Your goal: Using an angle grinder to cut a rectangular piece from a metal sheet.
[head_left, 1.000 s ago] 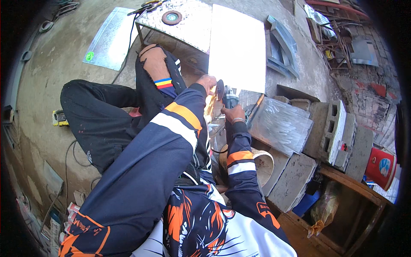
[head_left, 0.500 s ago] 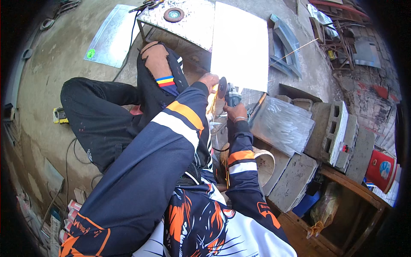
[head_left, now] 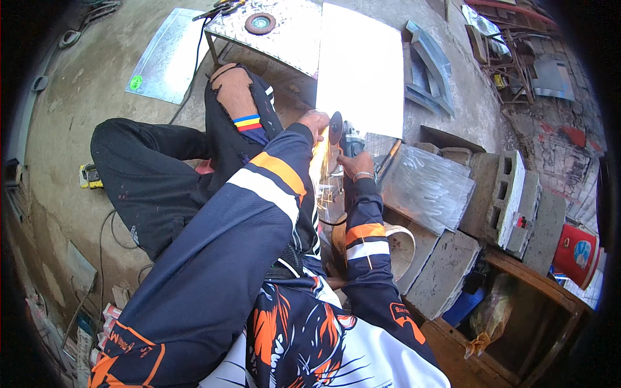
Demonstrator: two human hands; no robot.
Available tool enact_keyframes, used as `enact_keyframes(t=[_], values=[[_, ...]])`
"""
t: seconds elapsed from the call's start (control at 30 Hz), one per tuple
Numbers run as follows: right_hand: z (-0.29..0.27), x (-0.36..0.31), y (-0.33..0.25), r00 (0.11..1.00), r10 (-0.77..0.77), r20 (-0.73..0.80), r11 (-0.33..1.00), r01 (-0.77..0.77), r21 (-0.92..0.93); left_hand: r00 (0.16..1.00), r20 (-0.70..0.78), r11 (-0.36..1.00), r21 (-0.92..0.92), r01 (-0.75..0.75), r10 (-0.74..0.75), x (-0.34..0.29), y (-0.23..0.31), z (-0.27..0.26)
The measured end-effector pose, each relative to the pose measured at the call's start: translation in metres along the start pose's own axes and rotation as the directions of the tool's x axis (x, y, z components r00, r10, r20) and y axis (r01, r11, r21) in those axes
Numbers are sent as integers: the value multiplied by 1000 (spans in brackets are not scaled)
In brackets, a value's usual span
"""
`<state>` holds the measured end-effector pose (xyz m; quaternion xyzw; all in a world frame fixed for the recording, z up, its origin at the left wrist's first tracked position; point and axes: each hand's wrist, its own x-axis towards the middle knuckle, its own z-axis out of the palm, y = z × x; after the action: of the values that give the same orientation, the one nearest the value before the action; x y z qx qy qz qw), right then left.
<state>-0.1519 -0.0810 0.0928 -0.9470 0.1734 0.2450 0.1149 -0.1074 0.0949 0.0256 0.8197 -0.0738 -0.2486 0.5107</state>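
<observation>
My right hand [head_left: 358,166] is wrapped around the body of an angle grinder [head_left: 351,145]. The grinder's thin dark disc [head_left: 335,128] stands on edge, near the close edge of a bright white metal sheet [head_left: 361,71]. Just left of the disc, my left hand [head_left: 315,123] is closed at the sheet's near-left corner, with its fingertips partly hidden. Orange sparks [head_left: 318,158] stream down from the disc between my two forearms. Where exactly the disc touches the metal is hard to see in the glare.
A patterned metal-topped table [head_left: 291,32] bears a round grinding disc [head_left: 260,24]. Legs in black trousers [head_left: 155,181] are at left. Rightward are a grey metal sheet [head_left: 430,184], concrete blocks [head_left: 501,200] and bent metal profiles [head_left: 430,71]. A bucket [head_left: 400,249] sits beside my right forearm.
The sparks have spread wider and farther down toward my forearms. Both hands and the grinder keep nearly the same place, while the whole view has shifted slightly.
</observation>
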Motion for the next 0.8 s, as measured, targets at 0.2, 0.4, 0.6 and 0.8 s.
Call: enact_keyframes(t=[0.2,0.4,0.6,0.8], values=[[7,1,-10,998,-58,-14,998,58,-21,988,-151,968,-241,-70,34,15,-39,3],[-5,-10,-18,999,2,36,1000,-3,19,994,-45,993,67,-97,100,25,-51,7],[4,5,28,999,35,-33,999,-36,-23,892,155,619,-669,411,-424,40,-5,40],[8,1,0,999,-33,-29,999,32,-20,978,58,811,-551,197,-198,28,-38,14]])
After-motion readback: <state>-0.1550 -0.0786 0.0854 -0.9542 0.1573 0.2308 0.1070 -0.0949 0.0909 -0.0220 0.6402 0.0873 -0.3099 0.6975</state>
